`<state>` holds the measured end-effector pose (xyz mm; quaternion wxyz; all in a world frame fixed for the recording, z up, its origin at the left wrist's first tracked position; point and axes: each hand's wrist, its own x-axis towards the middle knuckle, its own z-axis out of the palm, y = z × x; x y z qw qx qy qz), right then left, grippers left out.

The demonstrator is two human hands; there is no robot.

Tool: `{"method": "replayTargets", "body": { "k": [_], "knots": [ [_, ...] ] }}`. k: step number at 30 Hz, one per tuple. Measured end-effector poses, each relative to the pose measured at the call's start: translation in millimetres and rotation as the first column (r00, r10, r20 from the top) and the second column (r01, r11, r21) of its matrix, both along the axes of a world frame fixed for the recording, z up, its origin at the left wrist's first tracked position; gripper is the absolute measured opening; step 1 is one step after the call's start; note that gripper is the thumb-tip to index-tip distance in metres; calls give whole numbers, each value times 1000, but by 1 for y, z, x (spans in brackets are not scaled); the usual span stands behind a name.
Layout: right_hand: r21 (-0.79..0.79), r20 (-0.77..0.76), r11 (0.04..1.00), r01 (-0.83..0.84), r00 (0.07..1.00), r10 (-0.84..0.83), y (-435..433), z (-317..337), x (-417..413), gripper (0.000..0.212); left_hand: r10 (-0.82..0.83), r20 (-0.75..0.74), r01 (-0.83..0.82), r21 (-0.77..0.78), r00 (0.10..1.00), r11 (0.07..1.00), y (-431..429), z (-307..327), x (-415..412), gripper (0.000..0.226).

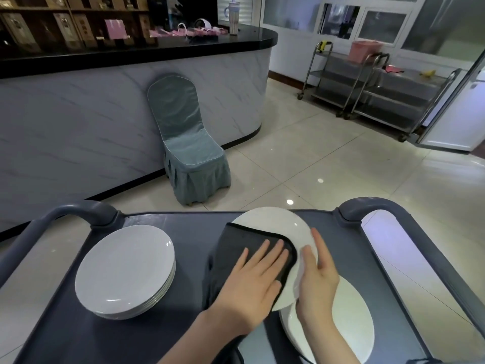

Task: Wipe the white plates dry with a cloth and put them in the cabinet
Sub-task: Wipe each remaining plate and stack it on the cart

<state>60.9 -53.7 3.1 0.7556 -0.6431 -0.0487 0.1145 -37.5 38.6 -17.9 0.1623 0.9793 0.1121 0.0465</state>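
L hand (252, 277): flat, fingers straight & slightly spread, pressing dark cloth (241, 243) onto white plate (273, 222). No curl, no pinch. R hand (317, 271): fingers straight too, laid along plate's R rim, steadying it. Thumb hidden, can't tell re any hold underneath. Plate between both hands, tilted, near edge overlapping 2nd plate pile (349, 324) just under R wrist. Cloth draped over plate's L half, hanging down below L palm. Well L of L hand: stack of white plates (123, 269), apart from cloth. All on grey cart (183, 229), w/ curved handles (78, 210) beyond fingertips, both sides. Ahead of hands, past cart: covered chair (189, 153) against marble-look counter (105, 114). Steel trolleys (380, 90) far ahead-R.
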Motion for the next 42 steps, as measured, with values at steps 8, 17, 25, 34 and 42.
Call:
{"method": "replayTargets", "body": {
  "k": [8,17,25,34,42],
  "knots": [
    [-1,24,999,-48,999,48,1,5,5,35,180,57,-180,-1,982,984,47,0,1,54],
    [-39,-21,999,-20,1000,20,0,-3,0,36,-62,38,63,-29,997,998,-11,-8,-18,58],
    [-31,-21,999,-39,999,38,-4,1,3,35,191,-4,-190,63,982,980,47,1,-6,56],
    [-8,-11,1000,27,1000,-27,-2,2,5,36,-48,72,52,-58,996,997,-15,-6,-35,54],
    [-46,63,969,-241,968,243,1,7,-16,37,108,154,-112,23,982,993,48,9,3,56]
  ]
}}
